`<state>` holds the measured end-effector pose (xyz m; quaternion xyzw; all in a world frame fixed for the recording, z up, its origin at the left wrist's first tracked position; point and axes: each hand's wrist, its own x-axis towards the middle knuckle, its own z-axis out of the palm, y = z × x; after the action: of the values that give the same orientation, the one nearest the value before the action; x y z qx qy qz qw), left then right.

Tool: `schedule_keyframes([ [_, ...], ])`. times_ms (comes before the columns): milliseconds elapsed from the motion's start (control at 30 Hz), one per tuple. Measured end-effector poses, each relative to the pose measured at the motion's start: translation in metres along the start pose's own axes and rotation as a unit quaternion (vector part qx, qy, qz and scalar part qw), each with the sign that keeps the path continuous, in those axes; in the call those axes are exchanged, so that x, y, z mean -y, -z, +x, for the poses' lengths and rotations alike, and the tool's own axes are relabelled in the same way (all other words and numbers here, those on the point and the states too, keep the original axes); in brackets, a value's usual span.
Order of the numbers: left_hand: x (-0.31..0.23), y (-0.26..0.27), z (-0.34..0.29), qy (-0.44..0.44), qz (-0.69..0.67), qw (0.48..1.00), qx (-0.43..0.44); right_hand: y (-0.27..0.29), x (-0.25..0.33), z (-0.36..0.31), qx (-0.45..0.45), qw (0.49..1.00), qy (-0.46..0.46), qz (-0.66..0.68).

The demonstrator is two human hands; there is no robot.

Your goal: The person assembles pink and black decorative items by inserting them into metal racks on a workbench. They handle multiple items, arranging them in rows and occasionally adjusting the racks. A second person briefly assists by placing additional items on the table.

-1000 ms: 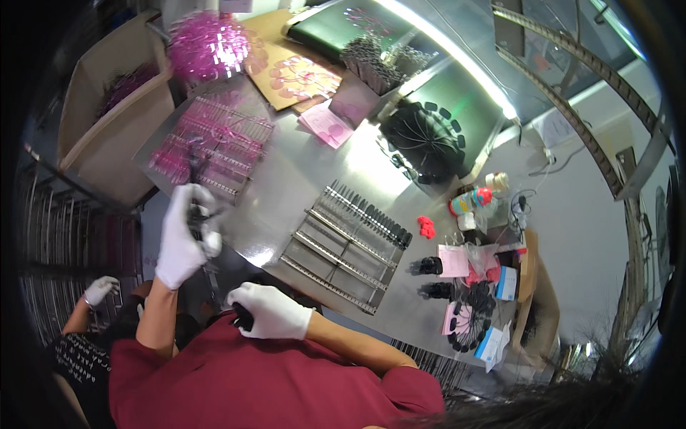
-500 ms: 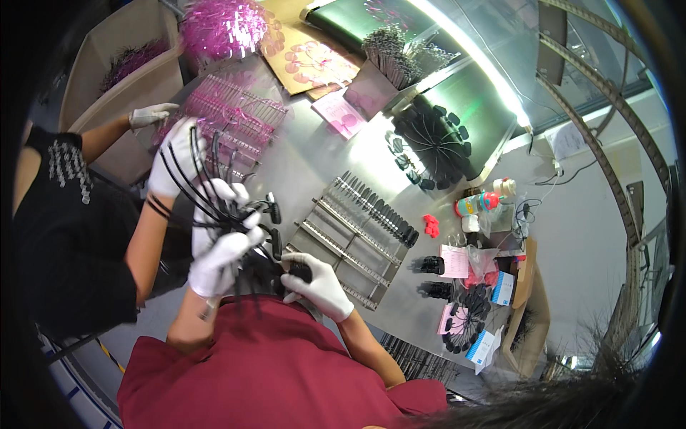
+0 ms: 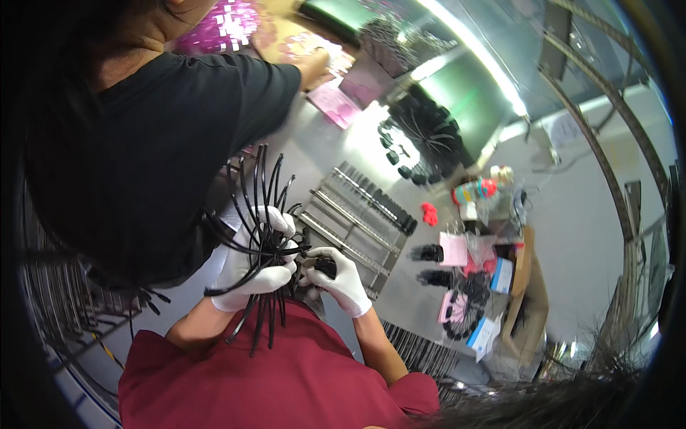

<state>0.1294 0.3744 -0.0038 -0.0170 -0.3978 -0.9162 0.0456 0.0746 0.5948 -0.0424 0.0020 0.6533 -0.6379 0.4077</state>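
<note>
In my left hand (image 3: 246,275), white-gloved, I grip the middle of a bundle of long, thin, curved black strips (image 3: 266,314). The strips fan out above and below the fingers. Close beside it on the right is my right hand (image 3: 344,286), also gloved, its fingers closed around a small dark piece (image 3: 325,267). The exact kind of that piece is unclear, and its lower part is hidden by the hand. Both hands are in front of my dark red top, just short of the table edge.
A co-worker in a black top (image 3: 157,136) leans in from the left, one arm stretched over the far table. Ahead is a metal rack (image 3: 350,232) with a row of black pieces. Bottle (image 3: 475,191), pink cards (image 3: 454,250) and blue boxes (image 3: 502,276) stand at right.
The co-worker's gloved hand has left the strips, and the co-worker now leans across the table. My left hand has shifted right with the strips, which spread wider; my right hand stays nearly in place.
</note>
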Motion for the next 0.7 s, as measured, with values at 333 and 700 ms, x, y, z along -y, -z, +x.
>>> schedule_keyframes([
  [333,0.07,-0.044,-0.002,0.074,0.113,0.99,0.043,0.017,-0.049,-0.036,-0.111,0.938,0.186,-0.271],
  [700,0.099,-0.154,-0.003,0.191,-0.115,0.974,0.04,0.142,-0.031,-0.123,-0.092,0.994,0.038,-0.051],
])
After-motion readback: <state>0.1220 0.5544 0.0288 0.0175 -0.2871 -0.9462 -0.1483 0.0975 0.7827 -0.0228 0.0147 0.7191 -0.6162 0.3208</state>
